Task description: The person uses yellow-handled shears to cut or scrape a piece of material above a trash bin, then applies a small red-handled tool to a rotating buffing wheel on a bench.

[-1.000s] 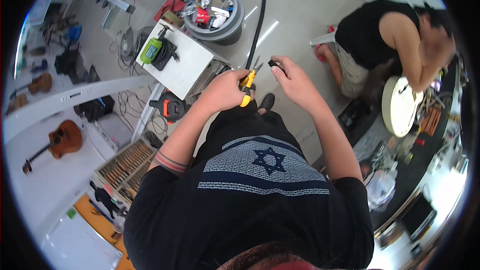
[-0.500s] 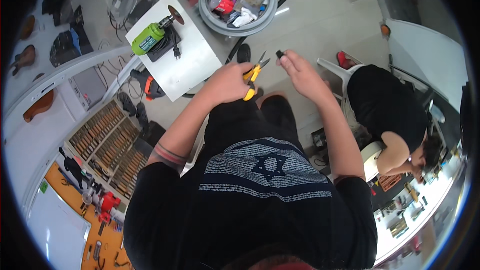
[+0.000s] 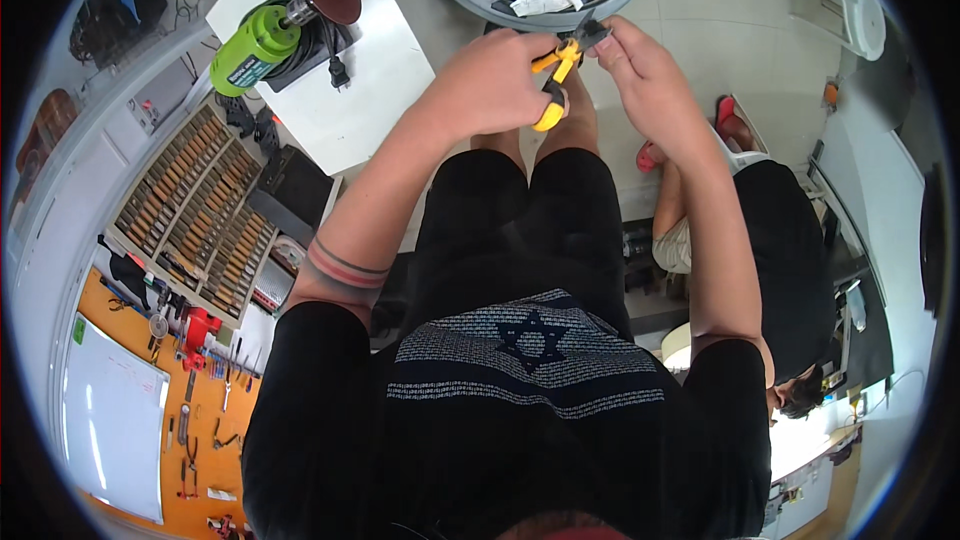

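The left hand (image 3: 490, 85) and right hand (image 3: 645, 80), well apart earlier, have drawn together, in view by the near rim of the bin (image 3: 468, 2). The left fingers are wrapped around the handles of the yellow-handled snips (image 3: 568, 52); the right thumb and fingers pinch a small dark piece (image 3: 598, 36) right at the blades. Whether blades and piece touch, I cannot tell.

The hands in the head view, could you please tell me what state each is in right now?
Left hand: closed around yellow-handled snips.
Right hand: closed, pinching a small dark piece.
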A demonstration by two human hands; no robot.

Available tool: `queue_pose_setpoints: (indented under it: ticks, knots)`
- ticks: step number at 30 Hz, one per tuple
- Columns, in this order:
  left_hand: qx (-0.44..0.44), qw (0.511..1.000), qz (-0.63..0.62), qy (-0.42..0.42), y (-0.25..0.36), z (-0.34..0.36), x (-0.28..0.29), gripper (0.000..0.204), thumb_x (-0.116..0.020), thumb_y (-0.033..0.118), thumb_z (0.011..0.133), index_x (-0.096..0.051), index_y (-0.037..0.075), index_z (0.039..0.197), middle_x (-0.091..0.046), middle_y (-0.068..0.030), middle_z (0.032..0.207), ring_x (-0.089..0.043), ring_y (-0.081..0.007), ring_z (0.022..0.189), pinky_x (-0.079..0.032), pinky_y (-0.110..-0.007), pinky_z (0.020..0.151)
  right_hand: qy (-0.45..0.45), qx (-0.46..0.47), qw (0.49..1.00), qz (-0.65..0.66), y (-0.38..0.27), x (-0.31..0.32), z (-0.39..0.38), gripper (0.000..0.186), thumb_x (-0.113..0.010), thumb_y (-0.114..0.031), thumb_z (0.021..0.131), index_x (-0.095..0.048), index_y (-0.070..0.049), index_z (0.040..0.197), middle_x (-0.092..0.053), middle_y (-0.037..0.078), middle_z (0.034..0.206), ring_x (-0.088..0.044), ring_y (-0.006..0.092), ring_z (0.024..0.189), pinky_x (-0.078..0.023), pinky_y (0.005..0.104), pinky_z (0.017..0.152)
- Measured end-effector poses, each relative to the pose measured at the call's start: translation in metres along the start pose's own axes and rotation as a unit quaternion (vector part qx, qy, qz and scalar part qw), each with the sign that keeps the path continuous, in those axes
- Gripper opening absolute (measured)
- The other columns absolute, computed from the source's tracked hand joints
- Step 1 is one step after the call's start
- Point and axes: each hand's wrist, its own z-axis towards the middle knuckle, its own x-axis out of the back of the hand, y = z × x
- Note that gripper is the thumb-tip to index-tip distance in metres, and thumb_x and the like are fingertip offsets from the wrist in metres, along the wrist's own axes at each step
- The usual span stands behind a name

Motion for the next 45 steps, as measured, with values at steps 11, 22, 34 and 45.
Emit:
queue_pose_setpoints:
  ticks: [11, 22, 34, 45]
  knots:
    - [0.035, 0.999, -0.033, 0.001, -0.016, 0.018, -0.011, 0.046, -0.083, 0.025, 0.075, -0.072, -0.003, 0.109, -0.073, -0.0253, 0.094, -0.067, -0.0463, 0.088, -0.055, -0.046, 0.082, -0.024, -0.024, 0.999, -0.002, 0.033, -0.005, 0.023, 0.031, -0.054, -0.025, 0.115, -0.067, 0.003, 0.113, -0.076, 0.018, 0.102, -0.072, 0.0342, 0.097, -0.055, 0.041, 0.091]
    - [0.062, 0.997, -0.051, -0.013, -0.017, 0.025, -0.032, 0.043, -0.083, 0.023, 0.076, -0.073, -0.003, 0.11, -0.075, -0.0205, 0.093, -0.068, -0.0365, 0.083, -0.055, -0.043, 0.082, -0.026, -0.021, 0.999, -0.002, 0.059, -0.006, 0.02, 0.034, -0.053, -0.029, 0.115, -0.067, 0.001, 0.112, -0.072, 0.02, 0.093, -0.069, 0.0342, 0.086, -0.054, 0.0425, 0.082]
    - [0.063, 0.996, -0.065, 0.008, -0.041, 0.025, -0.051, 0.033, -0.077, 0.019, 0.084, -0.073, -0.004, 0.107, -0.066, -0.0176, 0.078, -0.056, -0.0277, 0.07, -0.051, -0.041, 0.072, -0.044, 0.018, 0.999, -0.004, 0.083, -0.013, 0.033, 0.034, -0.053, -0.028, 0.115, -0.068, 0.002, 0.111, -0.073, 0.018, 0.095, -0.069, 0.0333, 0.09, -0.054, 0.0406, 0.087]
    - [0.067, 0.995, -0.067, -0.008, -0.044, 0.036, -0.041, 0.034, -0.083, 0.019, 0.081, -0.072, -0.003, 0.104, -0.067, -0.0182, 0.076, -0.06, -0.0303, 0.069, -0.05, -0.041, 0.069, -0.089, -0.005, 0.996, -0.02, 0.089, -0.013, 0.05, 0.033, -0.054, -0.028, 0.115, -0.069, 0.002, 0.111, -0.072, 0.014, 0.094, -0.067, 0.0275, 0.088, -0.053, 0.039, 0.087]
